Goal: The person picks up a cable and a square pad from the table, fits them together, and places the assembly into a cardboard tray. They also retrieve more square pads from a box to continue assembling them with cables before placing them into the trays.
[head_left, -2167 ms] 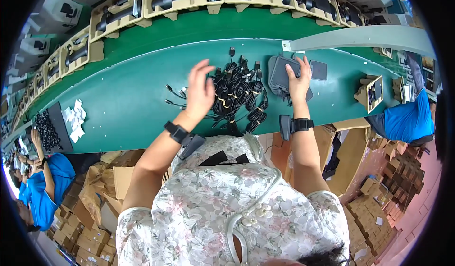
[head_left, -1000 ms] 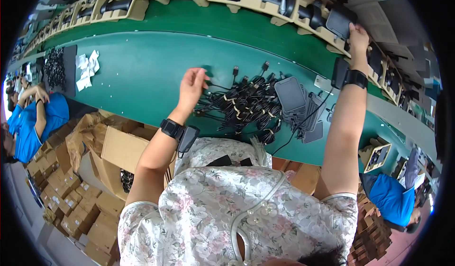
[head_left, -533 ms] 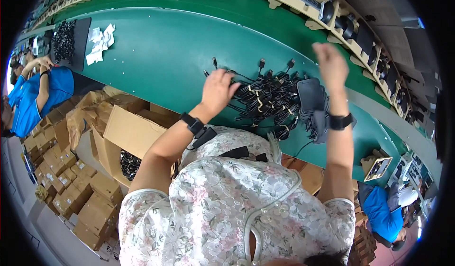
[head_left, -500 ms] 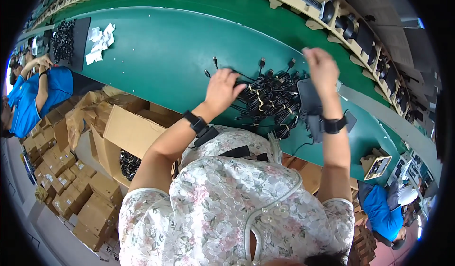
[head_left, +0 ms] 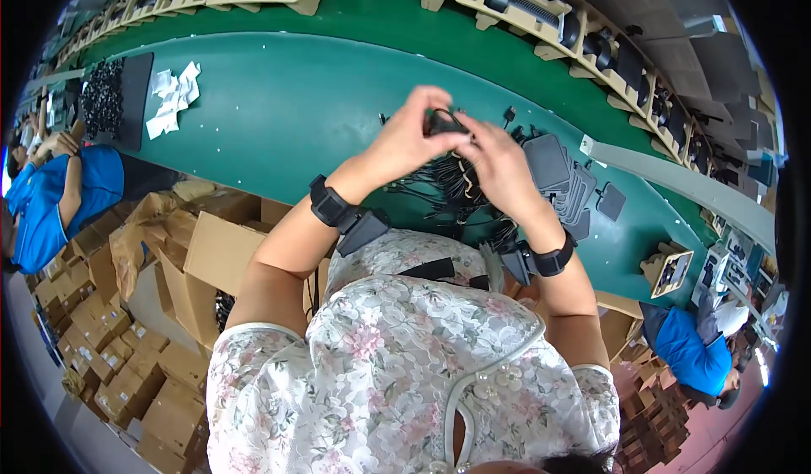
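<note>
My left hand [head_left: 404, 143] is closed around a small coiled black cable [head_left: 443, 122] above the workbench. From the right, my right hand [head_left: 504, 167] meets it, its fingertips pinching at the same cable. Motion blurs the fingers of both hands a little. Under and between the hands lies a pile of black cables [head_left: 454, 185], bundled with tan ties and partly hidden by my right hand. Just right of that hand are several flat dark grey pads [head_left: 547, 163] with cords, some overlapping.
White paper scraps [head_left: 176, 98] and a dark tray of small black parts [head_left: 106, 98] sit at the bench's left. Moulded trays [head_left: 541, 19] line the far side. A grey metal bar [head_left: 676, 168] crosses at right. An open carton [head_left: 226, 242] stands below; people in blue sit at both sides.
My left hand has lifted a coiled cable off the pile. My right hand has swung left and down to join it, uncovering the pads.
</note>
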### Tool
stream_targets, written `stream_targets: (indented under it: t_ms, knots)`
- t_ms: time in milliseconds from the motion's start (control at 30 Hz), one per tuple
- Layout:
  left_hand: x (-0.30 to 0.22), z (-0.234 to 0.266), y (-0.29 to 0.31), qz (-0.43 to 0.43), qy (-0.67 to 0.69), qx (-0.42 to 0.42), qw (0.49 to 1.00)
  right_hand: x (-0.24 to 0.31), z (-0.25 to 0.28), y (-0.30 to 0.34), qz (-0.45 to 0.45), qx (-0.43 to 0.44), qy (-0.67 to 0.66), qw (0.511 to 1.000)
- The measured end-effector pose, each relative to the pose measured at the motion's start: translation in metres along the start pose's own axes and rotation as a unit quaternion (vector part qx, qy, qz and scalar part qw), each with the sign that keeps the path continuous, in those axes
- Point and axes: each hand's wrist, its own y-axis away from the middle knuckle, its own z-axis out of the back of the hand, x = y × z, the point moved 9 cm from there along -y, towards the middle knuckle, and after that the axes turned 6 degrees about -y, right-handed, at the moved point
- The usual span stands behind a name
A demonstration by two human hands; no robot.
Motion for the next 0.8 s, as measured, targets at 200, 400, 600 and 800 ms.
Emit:
stream_targets:
  t_ms: [200, 400, 600, 800]
  knots:
    - [0.017, -0.041, -0.002, 0.076, 0.157, 0.207, 0.963, -0.041, 0.028, 0.013, -0.164, -0.120, -0.574, 0.794]
    - [-0.003, -0.070, -0.015, 0.073, 0.341, 0.075, 0.934, -0.016, 0.048, 0.019, -0.078, -0.208, -0.234, 0.946]
    - [0.009, -0.094, -0.019, 0.121, 0.231, 0.156, 0.953, 0.043, 0.066, 0.024, 0.103, -0.271, 0.213, 0.933]
    - [0.012, -0.121, 0.008, 0.171, 0.022, 0.490, 0.854, 0.021, 0.046, 0.030, 0.040, 0.037, 0.281, 0.958]
